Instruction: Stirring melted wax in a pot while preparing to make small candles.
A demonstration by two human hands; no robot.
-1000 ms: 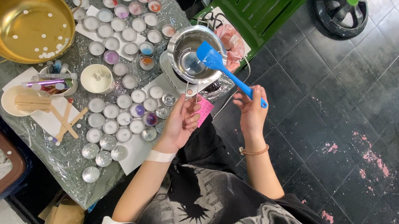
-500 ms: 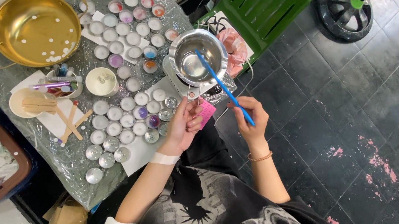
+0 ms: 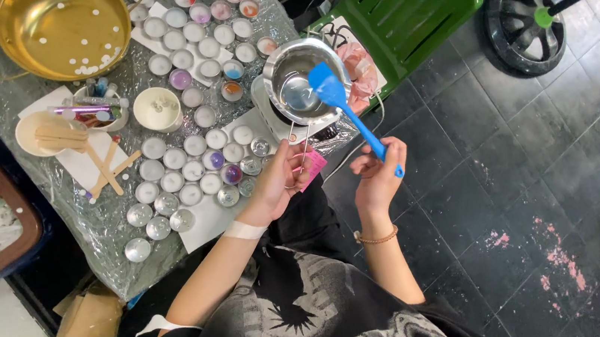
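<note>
Head view, centre of the frame: we see the right hand with fingers clamped on the handle of a blue spatula, its blade over the steel pot just above. Our left hand has its fingers closed on the pot's wire handle beside a pink tag, at the desk edge among small candle tins.

Bright, even light; sharp focus

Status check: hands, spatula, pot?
Right hand grips blue spatula, blade over steel pot. Left hand holds the pot's wire handle. Nothing blocking.
</note>
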